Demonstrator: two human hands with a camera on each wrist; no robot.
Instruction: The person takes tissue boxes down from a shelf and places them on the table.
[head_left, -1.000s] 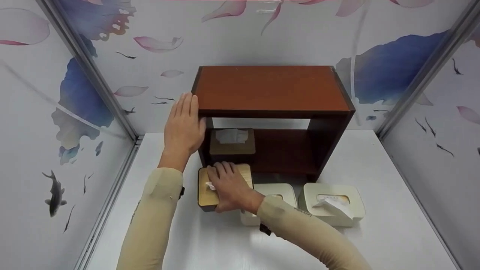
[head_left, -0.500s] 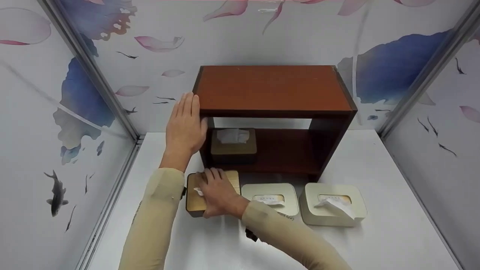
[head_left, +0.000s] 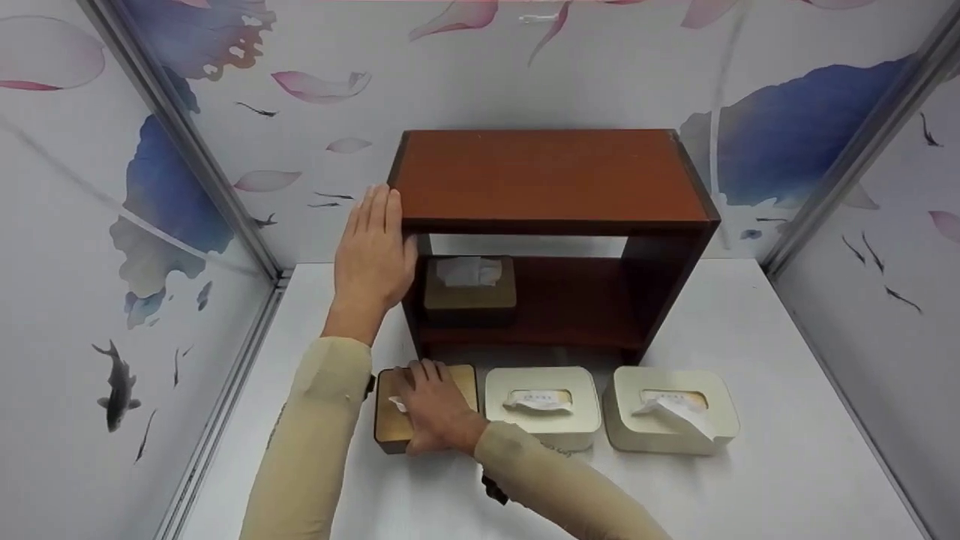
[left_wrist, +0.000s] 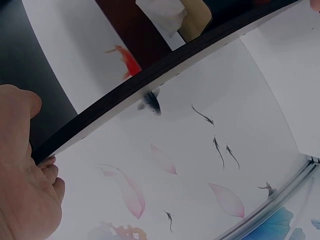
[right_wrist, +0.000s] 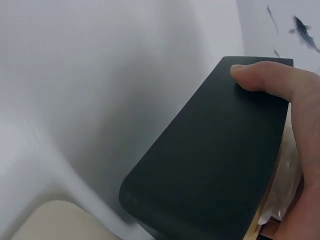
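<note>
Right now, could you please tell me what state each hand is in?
Left hand: closed, gripping the left edge of the brown shelf.
Right hand: closed, holding the wood-topped tissue box.

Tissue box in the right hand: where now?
Head view, left of centre: the wood-topped box is left of the nearest cream box, in front of the shelf.

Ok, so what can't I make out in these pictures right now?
- Head view: much of the top of the wood-topped box, covered by the right hand.
- Head view: the print inside the cream boxes, too small to read.
- Right wrist view: the fingertips other than the thumb's, hidden behind the wood-topped box.
- Left wrist view: part of the shelf box, cut off by the top edge.
</note>
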